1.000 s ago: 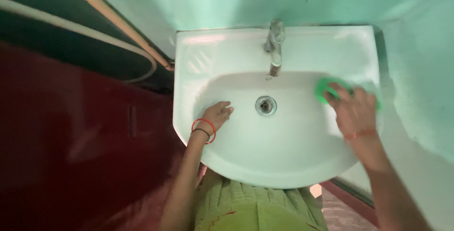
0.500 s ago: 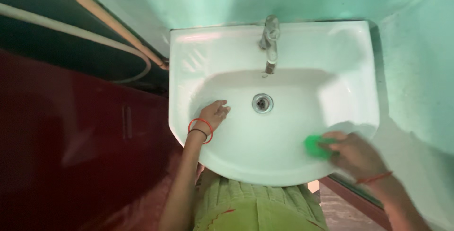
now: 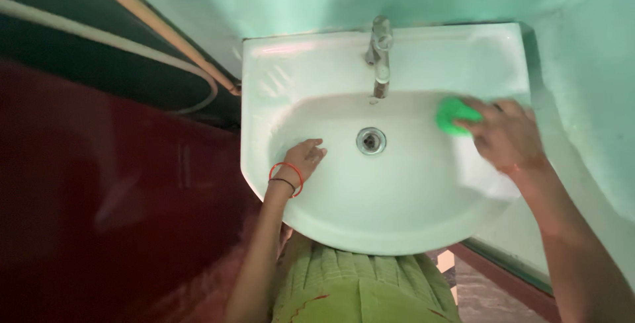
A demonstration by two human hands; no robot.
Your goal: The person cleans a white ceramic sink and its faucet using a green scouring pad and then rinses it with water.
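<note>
From the head camera, looking straight down, the right hand [image 3: 506,139] is clenched around a green scrubbing pad [image 3: 454,115], pressing it against the inner wall of the white sink [image 3: 397,217], to the right of the drain [image 3: 371,140] and below and right of the tap [image 3: 379,52]. Only the pad's left part shows; the rest is tucked under the fingers, so it sits at the fingertips rather than deep in the palm. It looks light, soft and squashy, likely slick when wet, best held from above with the fingers spread across its back. The left hand [image 3: 303,159], with bangles [image 3: 286,173] on the wrist, lies flat and empty on the basin wall left of the drain, gripping nothing.
</note>
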